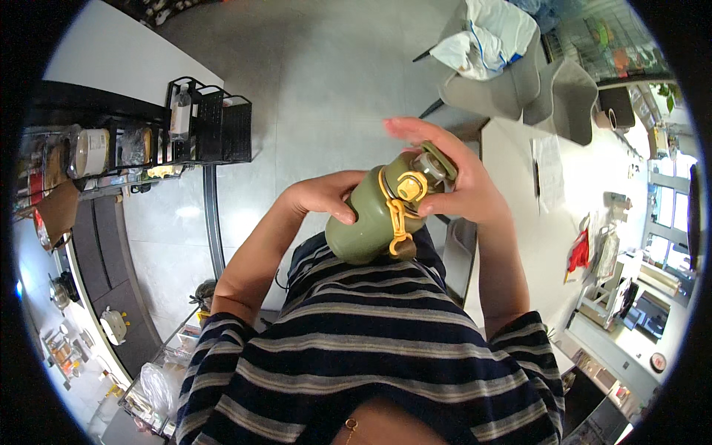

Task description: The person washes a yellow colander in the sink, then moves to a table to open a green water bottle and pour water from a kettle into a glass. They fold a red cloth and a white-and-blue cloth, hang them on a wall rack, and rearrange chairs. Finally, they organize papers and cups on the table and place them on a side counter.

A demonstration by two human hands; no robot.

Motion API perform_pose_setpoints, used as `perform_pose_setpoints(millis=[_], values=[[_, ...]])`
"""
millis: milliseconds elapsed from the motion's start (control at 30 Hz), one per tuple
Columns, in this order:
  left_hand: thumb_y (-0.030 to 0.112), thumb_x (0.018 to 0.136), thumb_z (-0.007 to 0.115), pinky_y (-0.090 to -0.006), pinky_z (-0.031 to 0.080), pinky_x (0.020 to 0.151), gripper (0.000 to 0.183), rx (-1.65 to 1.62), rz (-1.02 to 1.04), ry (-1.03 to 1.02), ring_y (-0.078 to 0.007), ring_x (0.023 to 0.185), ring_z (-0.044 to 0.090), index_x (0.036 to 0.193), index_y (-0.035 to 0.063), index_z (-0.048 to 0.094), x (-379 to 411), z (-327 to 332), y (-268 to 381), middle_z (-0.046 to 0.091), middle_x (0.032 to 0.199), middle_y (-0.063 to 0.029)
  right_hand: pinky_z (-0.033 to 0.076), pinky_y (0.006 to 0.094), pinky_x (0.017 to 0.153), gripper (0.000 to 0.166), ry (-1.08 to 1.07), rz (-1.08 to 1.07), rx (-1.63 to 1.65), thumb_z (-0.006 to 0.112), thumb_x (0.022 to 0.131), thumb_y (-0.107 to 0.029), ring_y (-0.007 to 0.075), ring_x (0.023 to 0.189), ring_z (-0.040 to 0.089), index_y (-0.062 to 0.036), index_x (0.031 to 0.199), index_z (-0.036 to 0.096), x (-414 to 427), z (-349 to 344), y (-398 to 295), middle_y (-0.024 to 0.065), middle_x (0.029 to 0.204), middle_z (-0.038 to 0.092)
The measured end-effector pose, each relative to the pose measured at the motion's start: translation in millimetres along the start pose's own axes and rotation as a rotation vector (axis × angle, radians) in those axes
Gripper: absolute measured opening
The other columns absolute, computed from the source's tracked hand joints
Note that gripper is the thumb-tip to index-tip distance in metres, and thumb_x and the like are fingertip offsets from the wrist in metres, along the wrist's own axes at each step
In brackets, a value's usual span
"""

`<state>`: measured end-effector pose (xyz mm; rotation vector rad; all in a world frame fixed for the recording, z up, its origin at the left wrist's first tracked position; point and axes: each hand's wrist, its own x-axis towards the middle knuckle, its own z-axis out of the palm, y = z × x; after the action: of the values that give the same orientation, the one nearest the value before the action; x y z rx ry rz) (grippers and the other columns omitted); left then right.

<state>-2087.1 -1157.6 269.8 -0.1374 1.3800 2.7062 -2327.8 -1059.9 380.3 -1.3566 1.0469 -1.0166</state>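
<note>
A green water bottle (364, 222) with a yellow latch and a yellow strap loop is held tilted in front of my body, its top toward the upper right. My left hand (328, 194) grips the bottle's body, the thumb on the near side and the fingers hidden behind it. At the top end, my right hand (456, 178) is around the lid, with its thumb near the yellow latch and some fingers raised and slightly blurred. The green cap piece (439, 159) lies against my right palm; whether it is fastened I cannot tell.
A black mesh rack (236, 130) with a plastic bottle (181, 114) stands at the left. On the right is a white table (503, 167) with papers (549, 175). Grey chairs (562, 100) stand at the upper right, one bearing a white plastic bag (495, 33).
</note>
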Motion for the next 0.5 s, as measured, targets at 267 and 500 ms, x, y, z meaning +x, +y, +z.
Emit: perform_pose_setpoints(millis=[267, 500], values=[[0.044, 0.058, 0.098, -0.0418, 0.032, 0.118, 0.128, -0.181, 0.141, 0.116, -0.0255, 0.139, 0.044, 0.155, -0.0043, 0.030, 12.5, -132.0, 62.4, 0.048, 0.151, -0.0161, 0.047, 0.0414, 0.104, 0.079, -0.292, -0.102, 0.343, 0.089, 0.074, -0.020, 0.0290, 0.120, 0.061, 0.0040, 0.139, 0.053, 206.3, -74.1, 24.2, 0.0193, 0.126, 0.062], [0.029, 0.067, 0.091, -0.0367, 0.039, 0.113, 0.100, 0.210, 0.234, 0.631, -0.0229, 0.128, 0.053, 0.147, -0.0015, 0.040, -25.2, -210.9, 215.5, 0.056, 0.138, -0.0124, 0.049, 0.0361, 0.100, 0.063, -0.383, -0.143, 0.128, 0.080, 0.072, -0.003, 0.0222, 0.113, 0.063, -0.0002, 0.132, 0.060, 411.5, -97.2, 3.2, 0.0102, 0.118, 0.065]])
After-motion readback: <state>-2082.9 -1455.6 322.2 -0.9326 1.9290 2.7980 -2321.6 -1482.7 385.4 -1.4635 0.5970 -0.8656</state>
